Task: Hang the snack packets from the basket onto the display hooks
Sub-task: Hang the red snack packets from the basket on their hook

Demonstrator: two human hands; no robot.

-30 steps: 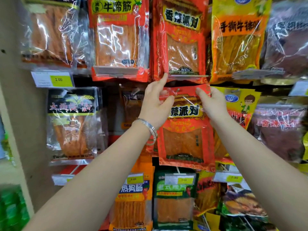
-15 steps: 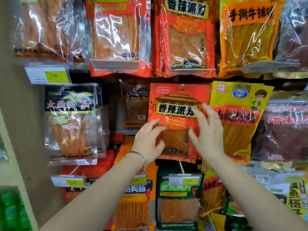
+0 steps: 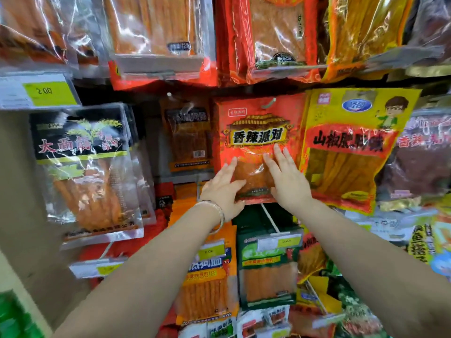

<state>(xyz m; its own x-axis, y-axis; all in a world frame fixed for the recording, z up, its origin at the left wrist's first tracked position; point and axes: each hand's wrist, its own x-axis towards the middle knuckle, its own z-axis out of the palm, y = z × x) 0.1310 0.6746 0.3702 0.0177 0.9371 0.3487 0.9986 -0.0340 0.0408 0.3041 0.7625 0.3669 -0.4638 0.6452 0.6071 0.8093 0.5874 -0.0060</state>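
Observation:
A red snack packet (image 3: 258, 123) with a yellow label hangs from a display hook in the middle row of the rack. My left hand (image 3: 223, 189) lies flat against its lower left part, fingers straight. Against the packet's lower right part rests my right hand (image 3: 285, 176), fingers straight too. Neither hand grips anything. The hook itself is mostly hidden behind the packet's top hole. No basket is in view.
A yellow packet (image 3: 353, 147) hangs right beside the red one, a black-labelled clear packet (image 3: 83, 162) to the left. More packets fill the rows above and below. Price tags (image 3: 41, 90) sit on hook ends. A beige wall panel (image 3: 14, 191) borders the left.
Both hands let go of the red packet's top edge and slid down to its lower half. The packet now hangs on its own. The camera moved closer and tilted down.

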